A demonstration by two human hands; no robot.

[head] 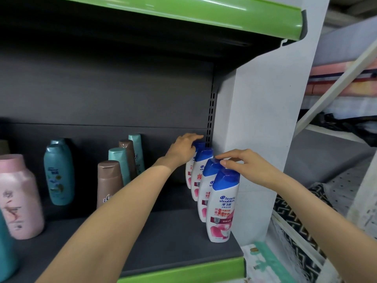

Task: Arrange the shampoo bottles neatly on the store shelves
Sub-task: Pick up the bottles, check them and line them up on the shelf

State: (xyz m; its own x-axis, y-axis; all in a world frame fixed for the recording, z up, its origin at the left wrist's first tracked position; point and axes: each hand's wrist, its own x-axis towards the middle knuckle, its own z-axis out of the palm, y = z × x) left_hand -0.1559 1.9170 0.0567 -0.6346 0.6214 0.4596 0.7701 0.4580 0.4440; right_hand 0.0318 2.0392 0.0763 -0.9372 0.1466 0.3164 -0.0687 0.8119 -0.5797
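Note:
Several white shampoo bottles with blue caps stand in a row front to back along the right end of the dark shelf (163, 242). The front bottle (222, 205) shows a pink label. My left hand (183, 150) grips the blue cap of the rearmost bottle (199, 144). My right hand (242, 164) rests its fingertips on the cap of the second bottle from the front (212, 167), just behind the front bottle's cap. Both forearms reach in from below.
Brown bottles (109, 180) and teal bottles (120, 158) stand mid-shelf, another teal bottle (59, 174) left of them, a pink bottle (18, 197) at far left. A white side panel (265, 119) bounds the shelf on the right. A green-edged shelf (224, 15) hangs overhead.

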